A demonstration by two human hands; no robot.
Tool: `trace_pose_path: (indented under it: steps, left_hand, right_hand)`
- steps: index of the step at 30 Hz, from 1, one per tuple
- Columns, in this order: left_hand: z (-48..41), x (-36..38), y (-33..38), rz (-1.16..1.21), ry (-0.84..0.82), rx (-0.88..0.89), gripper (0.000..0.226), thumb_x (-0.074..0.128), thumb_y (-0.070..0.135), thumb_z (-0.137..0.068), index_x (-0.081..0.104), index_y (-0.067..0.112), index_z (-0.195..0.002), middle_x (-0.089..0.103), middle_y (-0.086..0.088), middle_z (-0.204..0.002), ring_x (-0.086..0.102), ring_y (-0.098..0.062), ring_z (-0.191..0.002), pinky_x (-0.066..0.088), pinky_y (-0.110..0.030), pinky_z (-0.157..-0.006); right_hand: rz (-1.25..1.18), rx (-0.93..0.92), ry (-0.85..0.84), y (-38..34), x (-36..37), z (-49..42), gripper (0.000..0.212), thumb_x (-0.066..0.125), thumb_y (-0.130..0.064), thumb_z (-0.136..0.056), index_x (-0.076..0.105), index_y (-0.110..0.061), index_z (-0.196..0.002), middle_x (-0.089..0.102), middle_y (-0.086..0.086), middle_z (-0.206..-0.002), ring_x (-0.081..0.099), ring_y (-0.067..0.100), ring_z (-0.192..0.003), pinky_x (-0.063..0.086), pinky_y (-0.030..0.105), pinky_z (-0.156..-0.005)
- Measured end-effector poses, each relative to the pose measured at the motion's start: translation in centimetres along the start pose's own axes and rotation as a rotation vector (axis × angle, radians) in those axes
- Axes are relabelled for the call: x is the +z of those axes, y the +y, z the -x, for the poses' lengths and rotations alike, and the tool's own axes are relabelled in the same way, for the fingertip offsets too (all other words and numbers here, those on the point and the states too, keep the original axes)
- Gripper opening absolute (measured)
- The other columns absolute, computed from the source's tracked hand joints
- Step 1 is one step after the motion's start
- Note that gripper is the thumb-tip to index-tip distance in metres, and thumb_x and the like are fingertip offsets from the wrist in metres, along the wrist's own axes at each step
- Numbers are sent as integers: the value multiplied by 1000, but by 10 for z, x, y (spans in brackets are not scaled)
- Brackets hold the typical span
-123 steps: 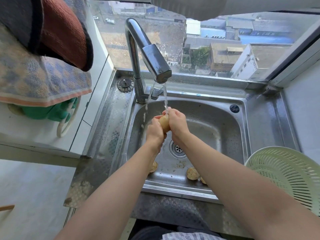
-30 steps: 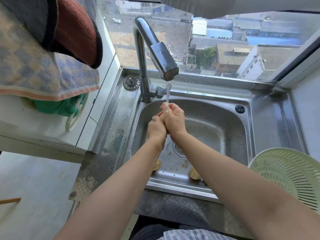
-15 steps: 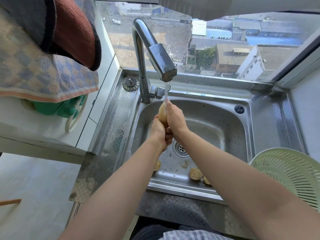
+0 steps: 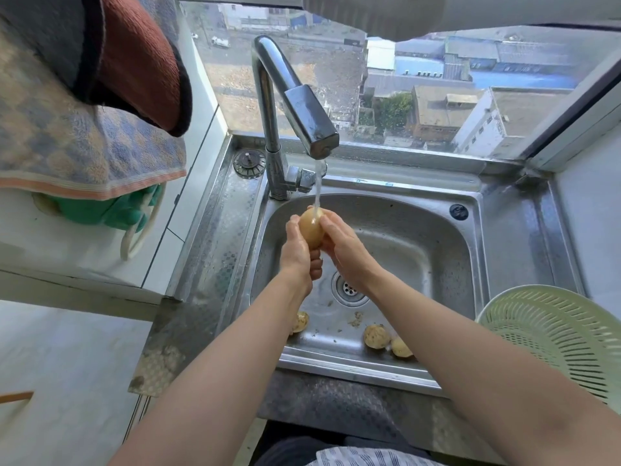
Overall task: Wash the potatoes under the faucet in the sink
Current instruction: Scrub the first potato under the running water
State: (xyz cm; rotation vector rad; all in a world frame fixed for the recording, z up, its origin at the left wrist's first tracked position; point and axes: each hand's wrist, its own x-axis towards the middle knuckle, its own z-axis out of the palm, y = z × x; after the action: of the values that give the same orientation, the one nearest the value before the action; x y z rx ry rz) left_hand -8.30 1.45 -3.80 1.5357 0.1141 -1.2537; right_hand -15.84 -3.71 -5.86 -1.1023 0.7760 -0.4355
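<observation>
**Potato held upright under the running faucet**

I am watching both hands meeting over the steel sink (image 4: 420, 237). The left hand (image 4: 297, 255) is gripping the lower half of a pale yellow potato (image 4: 312, 232), its fingers curling round it from the left. The right hand (image 4: 346, 250) is clasping the potato's right side, with the thumb lying across the front. The potato is standing nearly upright between them, above the drain (image 4: 349, 290) and directly below the chrome faucet (image 4: 292, 105). A thin stream of water (image 4: 317, 183) is striking its top end.

Other potatoes are lying on the sink floor by the near wall. One (image 4: 300, 321) is showing half hidden behind the left forearm. Two more (image 4: 376, 337) (image 4: 401, 348) are sitting side by side just left of the right forearm, with bits of grit scattered around them.

A pale green colander (image 4: 554, 341) is sitting on the counter at the right. A round strainer plug (image 4: 249, 162) is lying on the ledge left of the faucet base. A dark round cap (image 4: 458, 211) at the sink's far right corner is carrying a mark too small for me to read. At the left, a checked towel (image 4: 84, 153) is hanging over green rubber gloves (image 4: 111, 211).
</observation>
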Motion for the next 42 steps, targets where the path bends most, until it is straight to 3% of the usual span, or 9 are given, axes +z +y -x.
trace_pose_path:
  steps: [4, 7, 10, 12, 21, 26, 33, 38, 42]
  left_hand:
    - [3, 1, -1, 3, -51, -6, 61, 30, 62, -93, 52, 14, -62, 38, 1, -46, 34, -9, -38, 33, -18, -38]
    - [1, 4, -4, -44, -100, 24, 58, 34, 63, -94, 66, 19, -74, 64, -7, -78, 54, -20, -73, 51, -36, -72]
    - [-1, -1, -7, -183, -117, 168, 58, 32, 58, -97, 66, 14, -81, 60, -12, -82, 50, -19, -66, 41, -29, -56]
    - [-7, -6, -12, -267, -116, 308, 50, 36, 53, -99, 63, 12, -90, 57, -10, -80, 49, -17, -64, 40, -26, -53]
    - [-15, -17, -19, 46, -226, 296, 49, 63, 18, -92, 39, 0, -132, 59, -23, -124, 65, -25, -109, 55, -26, -82]
    - [-18, -22, -6, 221, -266, 222, 38, 28, 14, -99, 63, 3, -105, 66, -13, -96, 59, -18, -94, 47, -27, -81]
    - [-20, 8, -15, 133, -200, 155, 33, 33, 14, -102, 61, -1, -111, 63, -22, -110, 58, -24, -100, 51, -33, -88]
    - [-13, 9, -11, 172, -136, 52, 42, 27, 34, -106, 59, 9, -95, 63, -12, -93, 61, -18, -87, 53, -29, -77]
    - [-20, -18, -9, 146, -17, -33, 50, 30, 55, -98, 62, 18, -87, 66, -4, -82, 62, -15, -73, 50, -25, -55]
  right_hand:
    - [101, 85, 146, -4, 20, -5, 27, 49, -34, -97, 56, -16, -115, 62, 9, -96, 56, 18, -78, 45, 22, -53]
    - [171, 59, 350, -10, 27, -18, 29, 49, -40, -97, 60, -15, -86, 61, 3, -81, 57, 19, -74, 48, 33, -67]
    - [256, 16, 341, -11, 21, -21, 23, 43, -28, -99, 61, -16, -92, 65, 5, -92, 63, 25, -89, 52, 42, -79]
    - [219, 19, 299, -13, 18, -16, 23, 38, -19, -98, 60, -16, -105, 65, 6, -101, 62, 24, -93, 52, 37, -69]
    - [70, 59, 232, -12, 21, -19, 10, 55, -14, -96, 64, -15, -99, 67, 10, -109, 65, 22, -95, 55, 34, -72]
    - [-79, -16, 65, -11, 18, -9, 27, 55, 4, -90, 64, 2, -115, 70, 13, -95, 64, 19, -82, 53, 26, -76]
    - [-292, 58, 201, 0, -12, -2, 31, 34, -13, -104, 60, -9, -120, 61, 17, -130, 56, 27, -125, 45, 37, -106]
    - [177, 43, 84, -3, 1, 4, 29, 53, -27, -97, 57, -21, -125, 62, 4, -122, 59, 14, -113, 49, 23, -91]
    - [496, -122, 57, -5, 27, -5, 29, 65, -24, -90, 63, -15, -117, 66, 2, -109, 60, 18, -106, 49, 33, -95]
